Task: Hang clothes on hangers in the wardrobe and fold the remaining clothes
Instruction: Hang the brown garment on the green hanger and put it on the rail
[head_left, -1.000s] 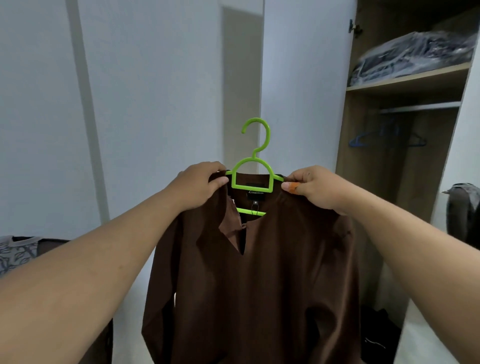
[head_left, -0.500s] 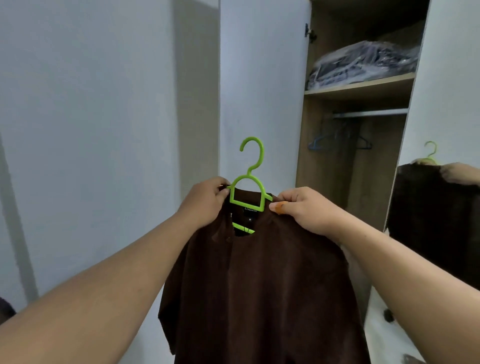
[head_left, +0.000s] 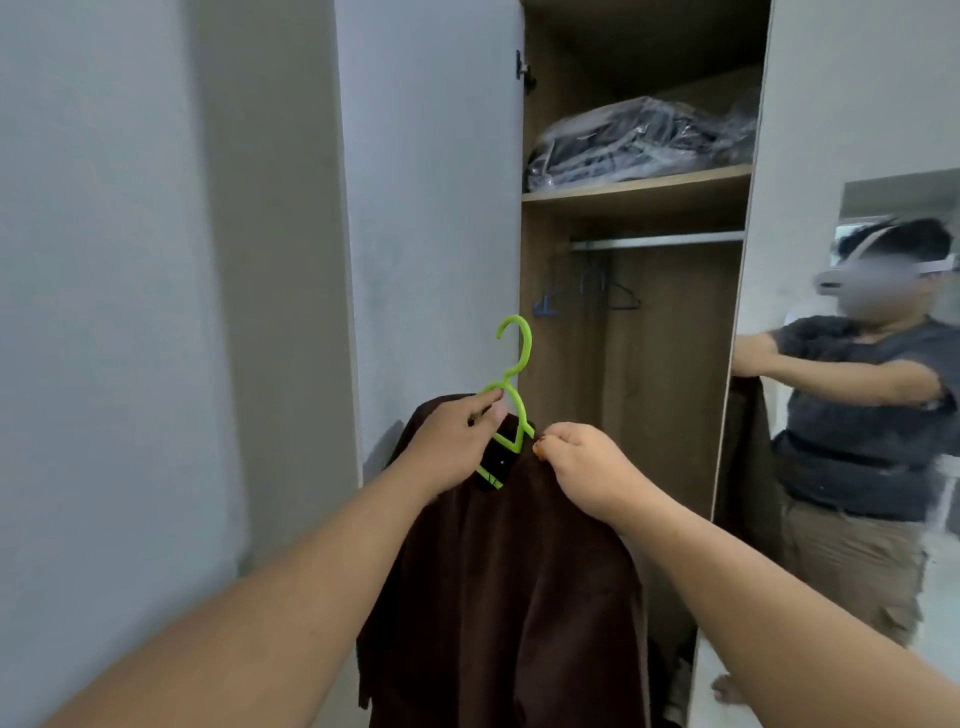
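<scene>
A dark brown shirt (head_left: 509, 582) hangs on a bright green hanger (head_left: 514, 374), held up in front of the open wardrobe. My left hand (head_left: 452, 447) grips the hanger's neck below the hook. My right hand (head_left: 582, 467) pinches the shirt's right shoulder where it sits on the hanger arm. The hook points up and left, just left of the wardrobe opening. Inside, a metal rail (head_left: 654, 241) runs under the shelf, above and right of the hanger.
Blue empty hangers (head_left: 587, 293) hang at the rail's left end. A plastic-wrapped bundle (head_left: 639, 143) lies on the wooden shelf (head_left: 634, 189). The open white door (head_left: 431, 208) stands at left. A mirror (head_left: 857, 415) on the right door reflects a person.
The view has swung right and closer to the wardrobe. My left hand has shifted from the shirt's left shoulder to the hanger's neck. The shirt has turned edge-on toward the opening.
</scene>
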